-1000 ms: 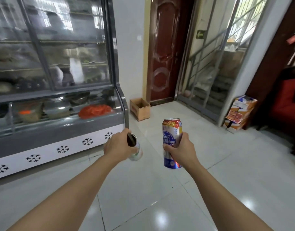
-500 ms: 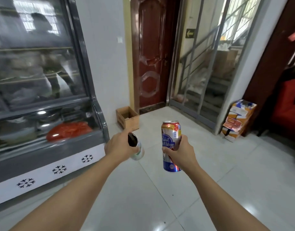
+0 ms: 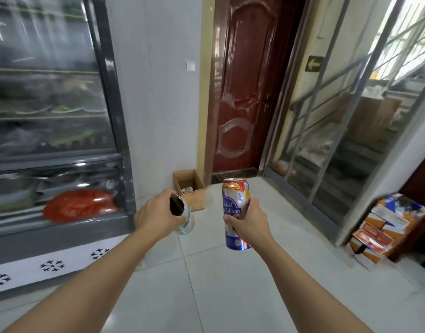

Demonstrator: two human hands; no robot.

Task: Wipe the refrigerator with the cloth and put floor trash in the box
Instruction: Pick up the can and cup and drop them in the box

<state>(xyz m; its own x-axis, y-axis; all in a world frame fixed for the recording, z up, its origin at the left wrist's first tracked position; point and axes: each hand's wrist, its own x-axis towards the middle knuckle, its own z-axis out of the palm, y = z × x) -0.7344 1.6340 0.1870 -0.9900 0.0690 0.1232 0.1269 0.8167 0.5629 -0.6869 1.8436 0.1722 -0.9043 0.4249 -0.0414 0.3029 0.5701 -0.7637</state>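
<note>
Your left hand is curled round a pale can, tilted so that its dark open top faces back toward you. Your right hand wraps a Pabst Blue Ribbon can from behind, thumb on its left side; this one stands upright. That makes two cans, one in each hand, held near each other but apart, above the white tiled floor.

One small cardboard box sits open on the floor just beyond your hands, against the wall beside the dark red door. Something pale lies inside it, too small to make out.

The refrigerator, a single glass-fronted display case, stands at your left; one red bag lies on its lower shelf. At the far right, one stack of flattened printed cartons leans by the wall.
</note>
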